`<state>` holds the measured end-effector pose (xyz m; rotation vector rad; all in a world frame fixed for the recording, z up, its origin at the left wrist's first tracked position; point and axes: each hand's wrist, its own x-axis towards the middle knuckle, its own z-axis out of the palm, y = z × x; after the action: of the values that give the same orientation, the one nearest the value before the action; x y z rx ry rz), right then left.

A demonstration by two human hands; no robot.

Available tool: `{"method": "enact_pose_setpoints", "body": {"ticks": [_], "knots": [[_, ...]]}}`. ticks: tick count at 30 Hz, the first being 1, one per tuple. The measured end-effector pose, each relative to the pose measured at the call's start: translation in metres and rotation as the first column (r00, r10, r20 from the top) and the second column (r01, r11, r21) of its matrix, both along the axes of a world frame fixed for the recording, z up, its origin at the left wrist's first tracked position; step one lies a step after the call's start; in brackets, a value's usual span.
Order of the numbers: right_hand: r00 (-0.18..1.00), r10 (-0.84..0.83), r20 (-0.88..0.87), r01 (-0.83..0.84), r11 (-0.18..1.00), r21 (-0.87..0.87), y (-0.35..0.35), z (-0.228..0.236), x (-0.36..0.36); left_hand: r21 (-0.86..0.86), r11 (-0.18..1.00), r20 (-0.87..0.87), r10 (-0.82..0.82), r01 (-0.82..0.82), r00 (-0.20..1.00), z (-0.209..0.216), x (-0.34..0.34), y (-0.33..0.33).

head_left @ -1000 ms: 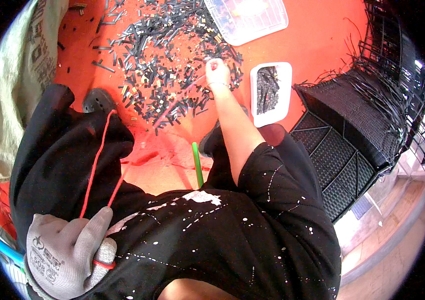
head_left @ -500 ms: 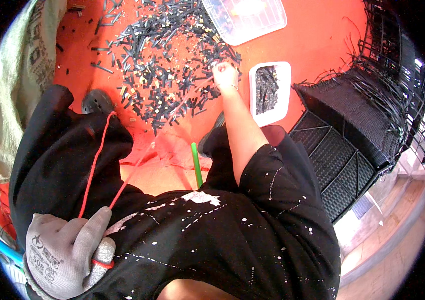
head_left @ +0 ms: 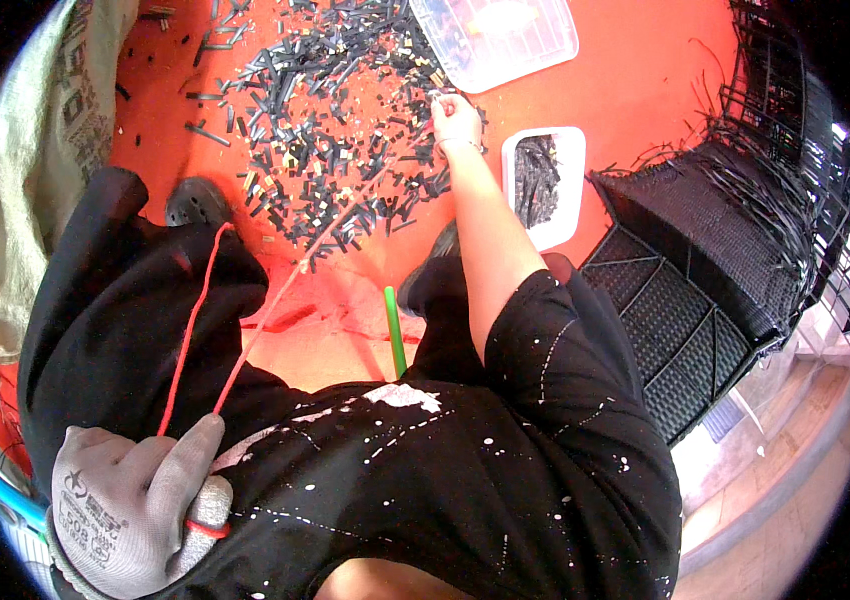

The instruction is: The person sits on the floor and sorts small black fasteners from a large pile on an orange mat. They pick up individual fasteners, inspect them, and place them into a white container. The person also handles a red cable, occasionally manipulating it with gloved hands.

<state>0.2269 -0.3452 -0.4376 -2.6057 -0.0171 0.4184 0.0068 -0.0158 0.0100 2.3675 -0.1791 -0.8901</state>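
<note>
My left hand, in a grey knit glove, is closed near my lap around a red string. One turn of the string loops around a gloved finger. A slack length goes up over my left knee. Another length stretches straight and taut toward my right hand, which is bare and reaches far forward over the floor. Its fingers are pinched, apparently on the string's far end; the fingertips are too small to make out fully. Beneath it, many short black tube pieces, some yellowish, lie scattered on the red floor.
A white tray of dark strips stands right of my forearm. Beyond it lies a clear plastic lid or box. Black woven rattan-like furniture fills the right side. A woven sack hangs at left; a green stick stands between my legs.
My right hand has moved slightly farther away and to the right, and the string's straight length follows it. The left hand stays in place.
</note>
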Motion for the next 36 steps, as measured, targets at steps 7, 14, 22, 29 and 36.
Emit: {"method": "enact_pose_setpoints", "body": {"ticks": [7, 14, 22, 29, 36], "knots": [[0.943, 0.067, -0.326, -0.138, 0.970, -0.198, -0.004, -0.023, 0.017, 0.004, 1.000, 0.017, -0.010, 0.010, 1.000, -0.001, -0.001, 0.001], [0.979, 0.051, -0.200, -0.060, 0.997, -0.040, 0.015, 0.011, 0.015, 0.014, 1.000, 0.006, -0.010, 0.010, 1.000, -0.002, 0.000, 0.000], [0.977, 0.108, -0.183, -0.148, 0.964, -0.221, 0.012, 0.012, 0.017, -0.009, 1.000, -0.005, 0.001, -0.001, 1.000, -0.003, 0.002, 0.001], [0.968, -0.029, -0.251, -0.035, 0.969, -0.246, -0.031, 0.003, 0.024, 0.018, 0.999, -0.026, 0.030, -0.030, 0.999, -0.001, 0.001, -0.001], [0.889, -0.082, -0.451, -0.123, 0.905, -0.407, -0.035, 0.001, 0.011, 0.077, 0.997, -0.051, 0.026, -0.022, 0.998, 0.004, 0.000, -0.004]]}}
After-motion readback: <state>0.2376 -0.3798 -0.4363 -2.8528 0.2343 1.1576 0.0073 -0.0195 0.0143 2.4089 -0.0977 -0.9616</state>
